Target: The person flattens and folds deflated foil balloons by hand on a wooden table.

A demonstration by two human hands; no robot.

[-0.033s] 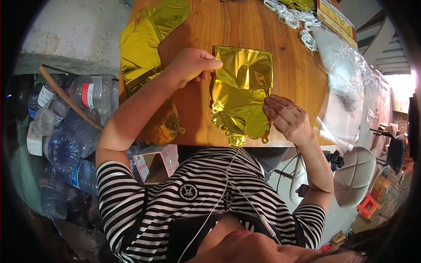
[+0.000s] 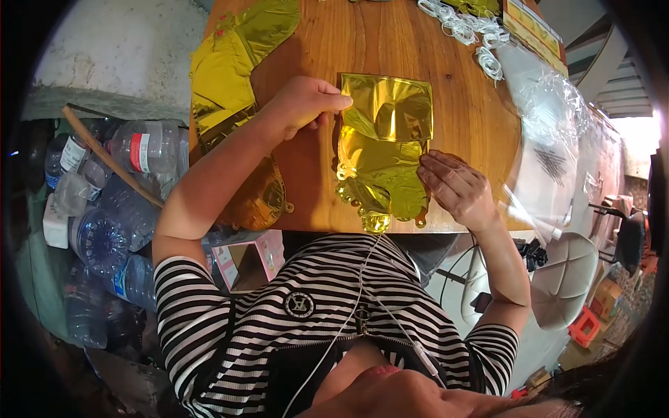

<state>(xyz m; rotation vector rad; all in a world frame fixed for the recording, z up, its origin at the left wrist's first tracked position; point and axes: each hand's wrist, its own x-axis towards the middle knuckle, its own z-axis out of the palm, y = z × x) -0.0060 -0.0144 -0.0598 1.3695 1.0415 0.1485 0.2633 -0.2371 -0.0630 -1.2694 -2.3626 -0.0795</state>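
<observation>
A shiny gold foil balloon lies on the wooden table in front of me, its upper part folded over into a neat square flap. Small tabs and a crumpled end hang at the near table edge. My left hand pinches the flap's upper left edge between thumb and fingers. At the balloon's right edge, my right hand grips with its fingers pressed together; its thumb is mostly hidden. Further left lie more gold foil balloons, flat and partly under my left forearm.
White string or ribbon bundles lie at the table's far right. Clear plastic bags cover its right edge. Large plastic bottles crowd the floor at left, near a pink box. A pale cushioned stool stands at right.
</observation>
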